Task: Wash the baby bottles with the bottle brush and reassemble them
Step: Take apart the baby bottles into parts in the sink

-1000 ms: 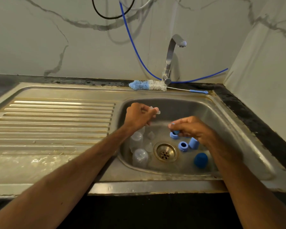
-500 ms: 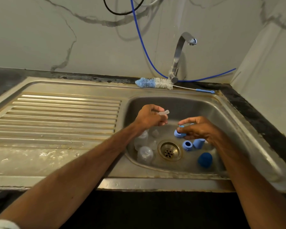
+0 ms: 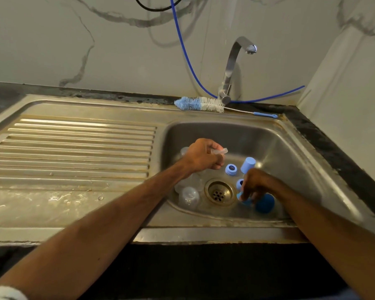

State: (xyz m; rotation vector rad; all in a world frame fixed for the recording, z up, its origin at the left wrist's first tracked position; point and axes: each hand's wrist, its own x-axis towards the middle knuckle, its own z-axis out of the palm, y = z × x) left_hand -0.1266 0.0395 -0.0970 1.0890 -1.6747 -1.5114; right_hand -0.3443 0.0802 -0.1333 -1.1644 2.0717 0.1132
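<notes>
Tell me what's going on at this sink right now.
A person is sorting through taken-apart baby bottle parts in the sink basin. The left hand pinches a small clear piece above the basin, while the right hand grips a blue piece beside the drain. Clear bottles lie left of the drain; a blue ring and blue cap sit behind it. The bottle brush lies untouched on the back rim, by the tap.

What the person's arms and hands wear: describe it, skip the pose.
The left hand and right hand are bare: no gloves, rings or watch visible. Both forearms are unsleeved. A white band or cuff wraps the left arm at the frame's bottom corner.
</notes>
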